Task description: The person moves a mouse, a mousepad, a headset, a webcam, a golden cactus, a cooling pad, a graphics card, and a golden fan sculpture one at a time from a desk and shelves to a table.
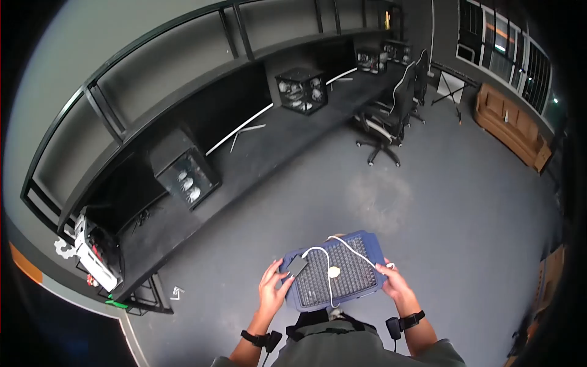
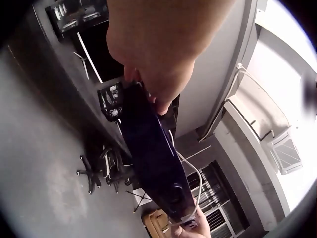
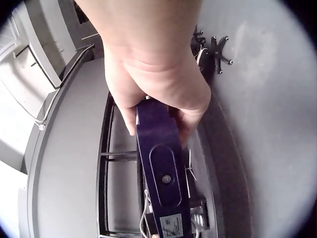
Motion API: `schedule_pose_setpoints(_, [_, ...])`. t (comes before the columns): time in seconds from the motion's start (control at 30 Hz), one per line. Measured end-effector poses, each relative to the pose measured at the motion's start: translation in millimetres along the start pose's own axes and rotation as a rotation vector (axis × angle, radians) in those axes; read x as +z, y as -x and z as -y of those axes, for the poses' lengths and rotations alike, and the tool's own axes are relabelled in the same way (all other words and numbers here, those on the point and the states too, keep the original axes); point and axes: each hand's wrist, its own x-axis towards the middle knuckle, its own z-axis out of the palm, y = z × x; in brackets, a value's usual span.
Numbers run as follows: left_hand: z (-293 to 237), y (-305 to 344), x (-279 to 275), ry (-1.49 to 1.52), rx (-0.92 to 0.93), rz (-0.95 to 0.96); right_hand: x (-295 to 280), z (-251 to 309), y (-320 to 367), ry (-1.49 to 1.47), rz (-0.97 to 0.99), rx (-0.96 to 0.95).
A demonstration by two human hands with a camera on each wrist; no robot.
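Fingers of left hand (image 1: 273,287) curl round one end of blue tray (image 1: 361,240); right hand (image 1: 394,282) grips the opposite end. Tray is held roughly level, just in front of the person's torso, over grey floor (image 1: 465,202). On tray: white cable (image 1: 353,247), round white disc (image 1: 334,271) mid-tray, dark flat device (image 1: 297,266) at left-hand end. Black desk (image 1: 257,153) and office chairs (image 1: 391,116) sit well beyond tray.
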Motion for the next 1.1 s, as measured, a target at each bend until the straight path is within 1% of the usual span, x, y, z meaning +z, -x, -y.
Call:
schedule_pose_setpoints(0.03, [12,-11,7,-0.022,-0.006,-0.011,3,8,-21,-0.036,0.161,0.013])
schedule_pose_setpoints(0.07, [27,-46,28,-0.034,-0.001,-0.02,8,31,-56,-0.03,0.159,-0.019])
schedule_pose_setpoints(0.1, [27,-48,41,-0.028,-0.017,0.002,2,34,-55,-0.042,0.114,-0.011])
schedule_pose_setpoints(0.13, [34,-61,49,-0.021,-0.005,0.005,4,39,-70,-0.053,0.082,0.001])
schedule_pose_setpoints(0.27, [69,-134,91,0.027,0.006,-0.008,-4,67,-152,-0.076,0.111,-0.039])
schedule_pose_setpoints(0.4, [94,-216,132,0.043,0.005,0.015,15,112,-207,-0.083,0.06,-0.082])
schedule_pose_setpoints(0.43, [98,-238,139,0.01,0.045,0.039,17,119,-223,-0.105,0.052,-0.095])
schedule_pose_setpoints(0.47, [101,-260,148,0.012,0.04,0.039,20,127,-237,-0.126,0.045,-0.106])
schedule_pose_setpoints(0.5, [101,-280,157,0.122,-0.022,0.035,24,137,-248,-0.16,-0.002,-0.119])
schedule_pose_setpoints(0.53, [100,-296,165,0.229,-0.089,0.034,22,144,-257,-0.157,-0.01,-0.107])
schedule_pose_setpoints(0.57, [101,-314,169,0.162,-0.06,0.081,19,149,-269,-0.174,-0.037,-0.126])
schedule_pose_setpoints(0.6, [106,-326,176,0.15,-0.053,0.083,19,155,-283,-0.196,-0.058,-0.151])
schedule_pose_setpoints(0.67, [127,-342,199,0.408,-0.375,0.215,9,164,-310,-0.223,-0.038,-0.157])
schedule_pose_setpoints(0.7, [147,-348,213,0.462,-0.408,0.298,7,170,-324,-0.251,-0.066,-0.163])
schedule_pose_setpoints(0.73, [167,-357,223,0.451,-0.398,0.3,6,179,-339,-0.278,-0.095,-0.168])
schedule_pose_setpoints(0.8, [193,-378,244,0.55,-0.578,0.556,1,197,-369,-0.283,-0.103,-0.171])
schedule_pose_setpoints(0.83, [191,-394,252,0.545,-0.573,0.557,-7,203,-385,-0.283,-0.12,-0.184])
schedule_pose_setpoints(0.87, [187,-408,261,0.613,-0.615,0.622,-15,212,-402,-0.283,-0.135,-0.196])
schedule_pose_setpoints(0.9, [184,-424,269,0.682,-0.663,0.686,-18,222,-420,-0.32,-0.214,-0.197])
schedule_pose_setpoints(0.93, [183,-442,279,0.671,-0.664,0.681,-20,235,-440,-0.327,-0.206,-0.192])
schedule_pose_setpoints(1.0, [178,-479,296,0.757,-0.655,0.71,-22,265,-478,-0.293,-0.152,-0.197])
schedule_pose_setpoints(1.07, [170,-520,310,0.766,-0.659,0.695,-16,300,-512,-0.267,-0.146,-0.211])
schedule_pose_setpoints(1.1, [166,-543,320,0.785,-0.662,0.683,-9,321,-529,-0.252,-0.179,-0.235])
